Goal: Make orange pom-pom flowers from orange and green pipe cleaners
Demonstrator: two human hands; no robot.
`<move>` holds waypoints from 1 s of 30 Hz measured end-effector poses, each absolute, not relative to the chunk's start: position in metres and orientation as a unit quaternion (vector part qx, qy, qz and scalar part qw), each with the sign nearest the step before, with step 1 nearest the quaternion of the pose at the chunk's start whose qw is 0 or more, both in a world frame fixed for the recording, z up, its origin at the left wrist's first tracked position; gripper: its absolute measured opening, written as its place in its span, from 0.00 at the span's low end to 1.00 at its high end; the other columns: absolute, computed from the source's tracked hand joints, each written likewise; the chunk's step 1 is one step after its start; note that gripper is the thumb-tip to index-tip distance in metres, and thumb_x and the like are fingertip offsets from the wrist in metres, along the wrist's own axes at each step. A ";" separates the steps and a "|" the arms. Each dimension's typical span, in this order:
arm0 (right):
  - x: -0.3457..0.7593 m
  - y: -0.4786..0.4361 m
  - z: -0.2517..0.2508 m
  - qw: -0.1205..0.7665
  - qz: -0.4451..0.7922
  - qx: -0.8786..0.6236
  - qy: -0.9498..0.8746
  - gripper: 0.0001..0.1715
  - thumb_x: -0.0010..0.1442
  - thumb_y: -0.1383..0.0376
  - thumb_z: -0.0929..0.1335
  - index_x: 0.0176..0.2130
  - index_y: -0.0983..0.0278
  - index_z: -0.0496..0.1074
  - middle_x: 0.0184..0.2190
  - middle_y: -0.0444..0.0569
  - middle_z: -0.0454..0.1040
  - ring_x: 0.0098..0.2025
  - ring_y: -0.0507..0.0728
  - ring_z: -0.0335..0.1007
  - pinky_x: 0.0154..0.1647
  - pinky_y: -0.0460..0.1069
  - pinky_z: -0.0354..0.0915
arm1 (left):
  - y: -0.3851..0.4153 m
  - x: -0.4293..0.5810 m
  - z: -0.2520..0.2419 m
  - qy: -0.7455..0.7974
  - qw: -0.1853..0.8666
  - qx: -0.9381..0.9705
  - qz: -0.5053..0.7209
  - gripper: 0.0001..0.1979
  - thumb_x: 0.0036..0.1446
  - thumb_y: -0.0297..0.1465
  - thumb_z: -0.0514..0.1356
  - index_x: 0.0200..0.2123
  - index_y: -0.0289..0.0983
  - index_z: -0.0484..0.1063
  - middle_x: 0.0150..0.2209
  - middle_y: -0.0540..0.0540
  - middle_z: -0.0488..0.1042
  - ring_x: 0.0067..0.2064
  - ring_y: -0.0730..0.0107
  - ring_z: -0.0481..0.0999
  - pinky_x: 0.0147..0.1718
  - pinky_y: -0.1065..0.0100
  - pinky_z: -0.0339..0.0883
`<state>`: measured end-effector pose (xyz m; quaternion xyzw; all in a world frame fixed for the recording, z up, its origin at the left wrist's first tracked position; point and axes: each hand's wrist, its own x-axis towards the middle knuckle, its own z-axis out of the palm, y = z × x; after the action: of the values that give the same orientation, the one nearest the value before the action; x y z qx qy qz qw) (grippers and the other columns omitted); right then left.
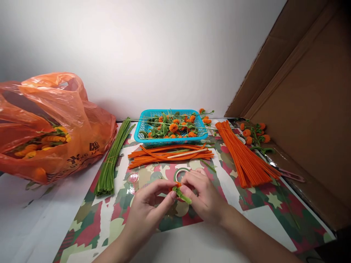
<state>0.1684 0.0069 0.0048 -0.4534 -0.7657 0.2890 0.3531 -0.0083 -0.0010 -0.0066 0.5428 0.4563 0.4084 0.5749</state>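
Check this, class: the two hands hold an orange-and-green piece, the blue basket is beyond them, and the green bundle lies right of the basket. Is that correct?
Not quite: the head view shows the green bundle left of the blue basket, not right. The left hand and right hand do hold an orange-and-green piece, with the basket beyond them.

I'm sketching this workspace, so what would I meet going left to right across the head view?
Orange plastic bag, green bundle, left hand, small orange-and-green piece, right hand, fanned orange bundle.
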 end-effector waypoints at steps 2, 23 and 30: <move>0.168 0.007 0.004 0.324 0.264 -0.451 -0.788 0.16 0.65 0.65 0.58 0.25 0.64 0.58 0.23 0.41 0.63 0.27 0.50 0.55 0.37 0.49 0.51 | -0.001 -0.008 -0.006 0.458 0.572 0.553 0.397 0.09 0.55 0.36 0.62 0.38 0.38 0.75 0.33 0.47 0.77 0.28 0.71 0.77 0.25 0.73 0.74; 0.159 0.001 -0.008 0.360 0.175 -0.454 -0.796 0.14 0.65 0.69 0.58 0.26 0.64 0.59 0.23 0.42 0.65 0.26 0.51 0.57 0.35 0.50 0.48 | -0.002 -0.010 -0.006 0.485 0.521 0.561 0.422 0.11 0.57 0.37 0.60 0.29 0.36 0.72 0.43 0.42 0.76 0.36 0.65 0.79 0.28 0.71 0.75; 0.160 0.003 -0.007 0.319 0.055 -0.411 -0.852 0.15 0.64 0.70 0.57 0.26 0.64 0.60 0.22 0.44 0.66 0.26 0.52 0.54 0.34 0.51 0.45 | 0.004 -0.009 -0.005 0.471 0.509 0.620 0.367 0.10 0.59 0.36 0.58 0.29 0.37 0.71 0.33 0.47 0.76 0.32 0.69 0.76 0.27 0.73 0.73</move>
<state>0.1597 0.0029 -0.0070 -0.4107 -0.8523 0.0553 0.3191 -0.0093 0.0035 -0.0047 0.6199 0.4714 0.3670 0.5087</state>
